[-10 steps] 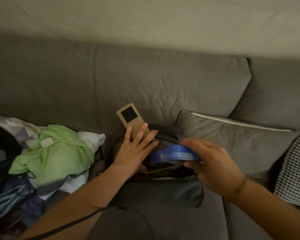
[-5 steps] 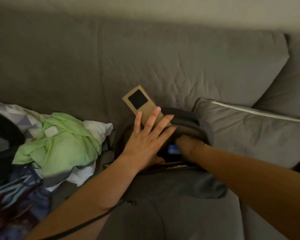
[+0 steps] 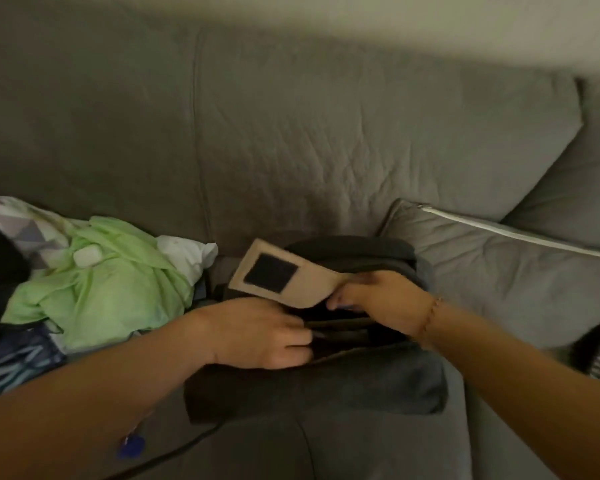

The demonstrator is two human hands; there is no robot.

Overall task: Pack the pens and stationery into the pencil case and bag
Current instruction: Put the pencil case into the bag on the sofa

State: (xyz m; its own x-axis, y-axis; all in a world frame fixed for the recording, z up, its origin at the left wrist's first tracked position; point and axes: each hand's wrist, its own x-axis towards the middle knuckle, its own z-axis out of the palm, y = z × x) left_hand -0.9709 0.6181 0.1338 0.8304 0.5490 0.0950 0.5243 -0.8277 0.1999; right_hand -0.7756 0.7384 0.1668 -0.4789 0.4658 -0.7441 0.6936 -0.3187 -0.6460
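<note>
Right hand now apparently pinches bag flap.

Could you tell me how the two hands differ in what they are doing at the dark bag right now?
The right hand pinches the tan flap with its black square patch, holding it up; the left hand holds no flap and lies lower, at the near edge of the opening.
The right hand reaches in from the right; the left hand comes from the left, fingers pointing into the bag.
Both hands work at the bag's opening on the grey sofa.
</note>
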